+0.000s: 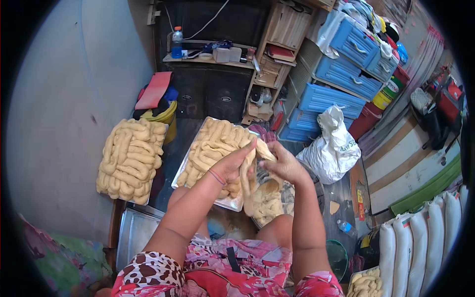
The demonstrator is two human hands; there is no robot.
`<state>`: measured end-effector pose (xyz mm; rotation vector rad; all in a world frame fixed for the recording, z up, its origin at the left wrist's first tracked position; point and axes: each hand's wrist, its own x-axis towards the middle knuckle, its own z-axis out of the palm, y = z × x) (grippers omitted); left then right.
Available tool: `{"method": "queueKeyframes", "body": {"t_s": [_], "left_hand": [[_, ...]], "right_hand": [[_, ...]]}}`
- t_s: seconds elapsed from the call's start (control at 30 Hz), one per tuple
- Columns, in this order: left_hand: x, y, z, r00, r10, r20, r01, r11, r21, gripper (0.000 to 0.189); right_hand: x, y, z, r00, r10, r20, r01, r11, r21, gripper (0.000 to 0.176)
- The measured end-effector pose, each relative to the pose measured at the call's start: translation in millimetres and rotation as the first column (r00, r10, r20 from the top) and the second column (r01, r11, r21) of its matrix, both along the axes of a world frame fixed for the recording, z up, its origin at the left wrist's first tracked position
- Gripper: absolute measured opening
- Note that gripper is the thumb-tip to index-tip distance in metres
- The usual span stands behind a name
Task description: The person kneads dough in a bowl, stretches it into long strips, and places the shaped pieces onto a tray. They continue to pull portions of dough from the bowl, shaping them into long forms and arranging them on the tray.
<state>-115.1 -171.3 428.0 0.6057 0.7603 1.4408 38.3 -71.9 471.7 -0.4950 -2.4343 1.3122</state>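
A long strip of pale dough (pixel 246 184) is stretched between my hands, one end hanging down. My left hand (pixel 236 165) is closed around it, thumb up. On the other side, my right hand (pixel 287 163) grips the strip's upper part with bent fingers. Below my hands a round basin (pixel 317 184) holds a dough mass (pixel 269 205) with a floury surface. Just left of my hands is a metal tray (pixel 232 204), covered with thick dough ropes (pixel 210 143).
A second loaded tray (pixel 142 199) of dough ropes is at the left. Shiny metal trays (pixel 132 232) lie below it. A white sack (pixel 329 153) stands beyond the basin, near blue drawers (pixel 331 101). A plastic bottle (pixel 346 227) lies on the floor at right.
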Motion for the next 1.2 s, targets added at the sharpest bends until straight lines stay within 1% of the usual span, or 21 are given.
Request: {"method": "queueKeyframes", "body": {"t_s": [0.1,0.13,0.23,0.27,0.37,0.43,0.5,0.53,0.57,0.63,0.67,0.7,0.77,0.83,0.9,0.93,0.97,1.0,1.03,1.13,1.2], "left_hand": [[-22,2,12,0.957,0.113,0.268,-0.174,0.961,0.216,0.047],[-26,-12,39,0.944,0.239,0.227,-0.304,0.898,0.318,0.043],[-74,-33,61,0.92,0.386,0.059,-0.381,0.855,0.351,0.043],[-81,-36,61,0.868,0.497,-0.002,-0.47,0.821,0.326,0.042],[-120,-31,34,0.619,0.781,-0.082,-0.736,0.614,0.285,0.034],[-148,-37,24,0.496,0.86,-0.125,-0.831,0.511,0.22,0.031],[-172,-37,12,0.3,0.897,-0.326,-0.876,0.394,0.278,0.03],[-193,-35,1,0.263,0.81,-0.524,-0.903,0.398,0.161,0.036],[-201,-31,-6,0.258,0.812,-0.523,-0.906,0.391,0.16,0.036],[-217,-22,-17,0.001,0.704,-0.71,-0.905,0.302,0.299,0.041],[-223,-16,-27,-0.112,0.748,-0.654,-0.85,0.269,0.453,0.044],[-233,-7,-39,-0.124,0.69,-0.713,-0.848,0.3,0.438,0.044],[-232,7,-53,-0.156,0.497,-0.854,-0.837,0.393,0.382,0.044],[-232,23,-66,-0.081,0.194,-0.978,-0.771,0.61,0.185,0.042],[-225,37,-83,-0.16,0.319,-0.934,-0.623,0.702,0.346,0.042],[-220,39,-83,-0.053,0.181,-0.982,-0.61,0.773,0.176,0.041],[-216,51,-94,0.136,0.264,-0.955,-0.652,0.749,0.114,0.038],[-215,53,-98,0.033,0.149,-0.988,-0.568,0.816,0.104,0.036],[-213,56,-101,-0.085,0.042,-0.995,-0.476,0.876,0.078,0.035],[-204,60,-82,-0.116,-0.058,-0.992,-0.462,0.887,0.002,0.032],[-194,59,-56,-0.061,0.073,-0.995,-0.503,0.859,0.094,0.032]], "right_hand": [[-1,-23,-17,0.997,0.009,0.078,-0.003,0.997,-0.081,0.054],[-6,-12,-68,0.981,0.19,-0.036,-0.193,0.963,-0.188,0.057],[-20,-5,-114,0.955,0.237,0.179,-0.082,0.789,-0.609,0.051],[-29,-3,-112,0.953,0.239,0.187,-0.079,0.791,-0.607,0.051],[-67,14,-97,0.977,0.13,0.171,-0.063,0.935,-0.349,0.049],[-98,40,-100,0.996,0.073,0.053,-0.082,0.976,0.203,0.051],[-138,52,-107,0.989,-0.106,-0.103,0.122,0.979,0.164,0.054],[-153,49,-100,0.979,-0.133,-0.155,0.156,0.977,0.143,0.05],[-172,53,-106,0.98,-0.126,-0.154,0.148,0.978,0.144,0.05],[-208,64,-126,0.952,-0.04,-0.304,0.176,0.884,0.434,0.045],[-219,62,-135,0.965,-0.015,-0.26,0.134,0.885,0.445,0.04],[-228,59,-151,0.966,-0.008,-0.259,0.126,0.889,0.441,0.04],[-239,52,-182,0.948,-0.094,0.304,-0.159,0.687,0.709,0.044],[-239,34,-159,0.94,-0.089,0.329,-0.148,0.762,0.631,0.045],[-238,33,-126,0.895,-0.093,0.436,-0.193,0.801,0.567,0.051],[-244,74,-179,0.984,0.069,0.166,-0.112,0.956,0.269,0.058],[-245,80,-172,0.998,0.056,0.008,-0.055,0.996,-0.07,0.06],[-249,84,-157,0.991,-0.016,-0.136,-0.041,0.913,-0.407,0.063],[-253,86,-141,0.991,-0.024,-0.135,-0.033,0.911,-0.411,0.063],[-269,97,-114,0.982,-0.114,-0.148,0.02,0.851,-0.525,0.055],[-287,101,-117,0.996,-0.002,0.093,0.035,0.933,-0.358,0.049]]}}
